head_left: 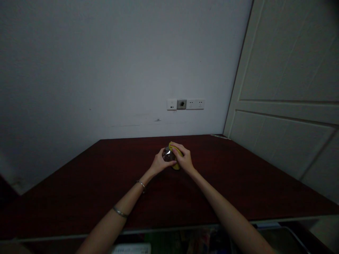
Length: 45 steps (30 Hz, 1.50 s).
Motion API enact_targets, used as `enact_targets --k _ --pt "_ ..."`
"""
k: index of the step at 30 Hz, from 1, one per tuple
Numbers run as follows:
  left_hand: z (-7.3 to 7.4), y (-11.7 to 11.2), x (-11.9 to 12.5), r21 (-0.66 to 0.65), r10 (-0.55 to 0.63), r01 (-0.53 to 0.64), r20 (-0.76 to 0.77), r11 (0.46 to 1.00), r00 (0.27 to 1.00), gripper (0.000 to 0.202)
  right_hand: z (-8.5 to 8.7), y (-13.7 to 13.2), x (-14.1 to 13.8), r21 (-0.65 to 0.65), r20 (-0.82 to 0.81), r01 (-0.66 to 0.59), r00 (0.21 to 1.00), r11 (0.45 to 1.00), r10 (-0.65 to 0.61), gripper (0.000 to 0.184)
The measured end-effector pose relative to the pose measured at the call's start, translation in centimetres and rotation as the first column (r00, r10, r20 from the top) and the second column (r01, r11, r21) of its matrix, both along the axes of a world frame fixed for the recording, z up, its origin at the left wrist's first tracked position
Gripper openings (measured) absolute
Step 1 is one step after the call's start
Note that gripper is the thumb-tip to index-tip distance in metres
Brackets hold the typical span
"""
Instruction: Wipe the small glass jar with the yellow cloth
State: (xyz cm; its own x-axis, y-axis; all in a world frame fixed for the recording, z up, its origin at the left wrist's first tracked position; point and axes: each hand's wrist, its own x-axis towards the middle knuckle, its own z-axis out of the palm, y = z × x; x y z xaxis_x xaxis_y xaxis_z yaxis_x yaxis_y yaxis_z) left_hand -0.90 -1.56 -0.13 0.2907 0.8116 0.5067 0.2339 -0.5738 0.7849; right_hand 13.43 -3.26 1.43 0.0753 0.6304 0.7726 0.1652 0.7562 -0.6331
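Note:
My left hand is wrapped round a shiny, dark, rounded object that looks like glass or polished metal; its exact kind I cannot make out. Pressed against the right side of this object is a yellow cloth, gripped by my right hand. Both hands are close together over the middle of the dark red tabletop. My fingers cover part of the round object and much of the cloth.
Behind the table stands a pale wall with sockets and a grey wall plate. A panelled door borders the right side. Below the front edge, a white object and other items sit in shadow.

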Motion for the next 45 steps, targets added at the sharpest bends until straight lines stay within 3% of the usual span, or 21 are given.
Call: enact_targets --k 5,8,13,20,26,29,34,38,40,42,45 --pt "0.3 -0.6 -0.1 -0.008 -0.088 0.088 -0.016 0.996 0.996 0.071 0.0 1.1 0.2 -0.184 -0.152 -0.056 0.988 0.981 0.028 0.03" --pt "0.3 -0.6 -0.1 -0.006 -0.091 0.091 -0.02 0.996 0.996 0.073 0.1 1.4 0.3 -0.222 -0.171 -0.076 0.985 0.972 0.038 0.031" --pt "-0.3 0.1 0.0 0.028 -0.046 0.046 -0.034 0.999 0.998 0.072 0.2 0.8 0.4 -0.144 -0.081 -0.082 0.994 0.986 0.071 0.026" --pt "-0.7 0.7 0.0 0.007 0.027 -0.026 -0.024 1.0 0.999 0.07 0.3 -0.2 0.3 0.06 0.121 -0.026 0.992 0.998 0.019 0.02" --pt "-0.4 0.1 0.0 0.007 -0.089 0.089 0.007 0.996 0.996 0.07 0.2 1.0 0.4 -0.18 -0.094 -0.092 0.993 0.979 0.076 0.025" --pt "-0.3 0.0 0.0 0.004 -0.09 0.09 -0.004 0.996 0.996 0.071 0.0 1.4 0.5 -0.223 -0.125 -0.097 0.99 0.97 0.07 0.027" --pt "-0.7 0.5 0.1 0.022 -0.014 0.014 -0.02 1.0 1.0 0.069 0.2 0.2 0.3 -0.027 0.067 -0.006 0.998 1.0 0.008 0.022" --pt "-0.9 0.7 0.1 0.03 0.014 -0.014 -0.005 0.999 1.0 0.069 0.6 -0.7 0.1 0.071 0.198 -0.019 0.98 0.997 0.005 0.02" --pt "-0.9 0.6 0.0 0.039 0.018 -0.017 -0.023 0.999 1.0 0.07 0.6 -0.3 0.2 0.018 0.15 -0.038 0.988 0.999 0.035 0.02" --pt "-0.9 0.5 0.0 0.052 0.003 0.0 -0.055 0.999 0.998 0.073 0.5 0.5 0.4 -0.114 0.04 -0.062 0.997 0.992 0.067 0.023" --pt "-0.9 0.3 -0.1 0.044 -0.019 0.024 -0.103 0.999 0.995 0.076 0.2 1.6 0.7 -0.29 -0.096 -0.116 0.991 0.95 0.091 0.028"
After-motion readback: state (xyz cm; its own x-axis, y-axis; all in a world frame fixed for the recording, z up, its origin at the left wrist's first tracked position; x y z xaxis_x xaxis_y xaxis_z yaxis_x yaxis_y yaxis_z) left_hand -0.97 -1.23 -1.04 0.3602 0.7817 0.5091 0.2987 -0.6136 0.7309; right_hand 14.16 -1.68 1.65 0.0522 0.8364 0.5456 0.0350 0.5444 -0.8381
